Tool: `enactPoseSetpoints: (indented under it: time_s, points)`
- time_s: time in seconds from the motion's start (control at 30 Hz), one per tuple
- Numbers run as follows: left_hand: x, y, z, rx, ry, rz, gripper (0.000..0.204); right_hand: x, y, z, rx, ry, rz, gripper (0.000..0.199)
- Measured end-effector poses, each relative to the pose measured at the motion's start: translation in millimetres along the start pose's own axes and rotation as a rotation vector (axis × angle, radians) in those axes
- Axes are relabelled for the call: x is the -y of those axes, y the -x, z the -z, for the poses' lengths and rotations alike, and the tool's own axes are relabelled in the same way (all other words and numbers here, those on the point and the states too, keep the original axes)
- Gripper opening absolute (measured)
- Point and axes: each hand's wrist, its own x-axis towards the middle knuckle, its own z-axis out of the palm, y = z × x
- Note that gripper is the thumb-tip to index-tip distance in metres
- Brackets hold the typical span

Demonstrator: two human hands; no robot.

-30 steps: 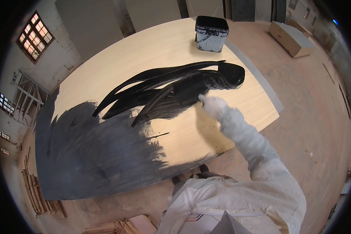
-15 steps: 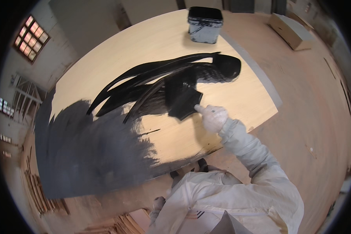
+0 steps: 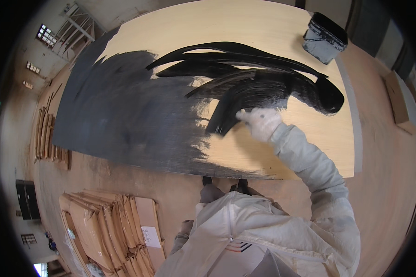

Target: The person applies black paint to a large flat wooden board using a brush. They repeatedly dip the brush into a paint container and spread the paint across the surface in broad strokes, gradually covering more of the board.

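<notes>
Paintbrush (image 3: 223, 121) stays clenched in my gloved right hand (image 3: 260, 123), now swept leftward from the glossy black streaks toward the painted half of the plywood panel (image 3: 282, 152); coverage is growing.

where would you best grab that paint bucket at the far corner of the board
Judging by its pose, take the paint bucket by its upper rim, coming from above. It stands upright near the board's far right corner with open space around it. Its walls look smeared with paint, so gripping the sides could be slippery. No handle is clearly visible. The right hand is nearest.
</notes>
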Motion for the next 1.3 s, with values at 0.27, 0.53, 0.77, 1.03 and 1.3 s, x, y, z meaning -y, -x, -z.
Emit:
enactPoseSetpoints:
  time_s: [0.27,0.53,0.77,1.03,1.3]
  points:
    - [20,23,-35,-0.017,0.157,0.089,0.039,-43,93,46,0.151,0.084,-0.044,0.043]
    - [21,4,-19,-0.014,0.126,0.12,0.033,-42,46,43,-0.065,0.072,-0.2,0.043]
    - [-22,-23,32,0.01,0.386,0.211,0.027,-27,-97,44,0.105,0.094,-0.33,0.045]
    - [22,-83,87,0.094,0.325,0.231,0.025,54,-329,6,0.183,0.104,-0.308,0.053]
    - [4,-187,193,0.123,0.545,0.216,0.023,-70,-521,1,0.231,0.652,-0.381,0.023]
